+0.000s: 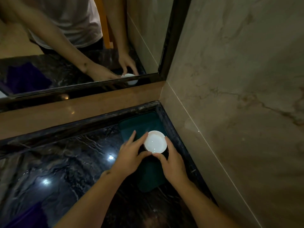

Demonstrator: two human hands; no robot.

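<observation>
Now white bowl (155, 142), between left hand (131, 155), right hand (172, 163)

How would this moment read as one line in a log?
left hand, right hand | grip small white bowl | over teal tray | marble counter corner, by mirror

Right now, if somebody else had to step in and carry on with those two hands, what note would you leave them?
Left hand: holds the small white bowl by its left rim.
Right hand: holds its right and near rim.
Bowl: over the dark teal tray, in the corner of the black marble counter. I cannot tell whether it rests on the tray or is held just above it.
Done: bowl is at the tray.
Left: probably settle it there and let go.
</observation>
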